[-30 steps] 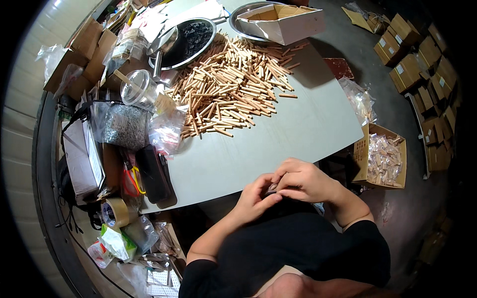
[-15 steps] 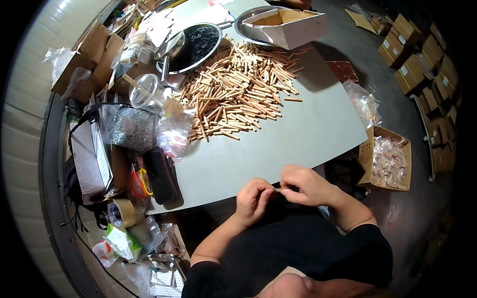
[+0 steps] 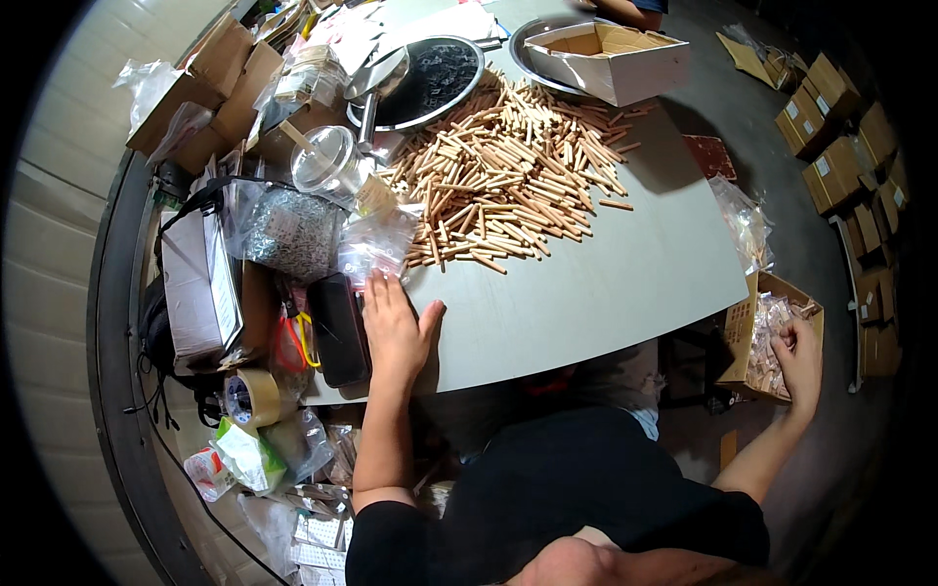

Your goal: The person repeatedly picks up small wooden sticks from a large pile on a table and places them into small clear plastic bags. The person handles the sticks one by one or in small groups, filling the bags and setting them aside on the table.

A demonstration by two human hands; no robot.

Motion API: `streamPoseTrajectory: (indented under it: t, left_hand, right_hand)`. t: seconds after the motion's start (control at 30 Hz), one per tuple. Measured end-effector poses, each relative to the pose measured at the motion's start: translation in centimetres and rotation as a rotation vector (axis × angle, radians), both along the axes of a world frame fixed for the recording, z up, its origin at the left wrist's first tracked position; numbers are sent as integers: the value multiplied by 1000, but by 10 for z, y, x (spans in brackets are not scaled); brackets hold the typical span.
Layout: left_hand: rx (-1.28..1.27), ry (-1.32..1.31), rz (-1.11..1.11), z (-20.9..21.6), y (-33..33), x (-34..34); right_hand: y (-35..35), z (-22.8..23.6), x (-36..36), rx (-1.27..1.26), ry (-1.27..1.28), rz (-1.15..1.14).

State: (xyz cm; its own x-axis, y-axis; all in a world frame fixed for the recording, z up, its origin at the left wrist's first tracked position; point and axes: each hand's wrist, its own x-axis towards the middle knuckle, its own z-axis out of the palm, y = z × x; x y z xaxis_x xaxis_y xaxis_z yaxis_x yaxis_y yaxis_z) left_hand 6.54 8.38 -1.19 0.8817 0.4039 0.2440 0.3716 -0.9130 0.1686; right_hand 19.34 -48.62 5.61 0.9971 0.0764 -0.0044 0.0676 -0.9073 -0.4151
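My left hand (image 3: 396,327) lies palm down at the table's left edge, fingers stretched and thumb apart, holding nothing. Its fingertips touch clear plastic bags (image 3: 376,244), and a black phone-like case (image 3: 339,330) lies beside it. Off the table's right side, my right hand (image 3: 801,359) reaches into a cardboard box (image 3: 740,337) filled with small clear packets (image 3: 766,327). Its fingers are bent together at the packets; what they grip, if anything, is hidden. A large heap of short wooden sticks (image 3: 518,186) covers the middle of the table (image 3: 586,293).
Behind the heap stand a round pan of dark pieces (image 3: 445,78) and a white cardboard box (image 3: 635,73) on a metal basin. Scissors (image 3: 311,342), a tape roll (image 3: 252,397) and a plastic cup (image 3: 324,161) crowd the left. Cartons (image 3: 831,176) stand at right.
My hands, held together over the table's near edge before, have parted. The left has gone to the plastic bags, the right out to the box of packets. The view has shifted slightly.
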Motion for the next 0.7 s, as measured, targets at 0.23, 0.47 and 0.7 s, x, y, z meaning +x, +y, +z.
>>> streamPoseTrajectory:
  t: [0.23, 0.47, 0.7]
  left_hand:
    - [2, 10, -74, 3, -41, -19]
    - [-67, -19, -231, 2, -41, -23]
    - [-70, -92, -420, 17, -59, -55]
  right_hand:
    - [180, -31, 61, 128, -160, 539]
    - [362, -53, 118, -94, -280, 779]
    - [363, -67, 95, -172, -333, 869]
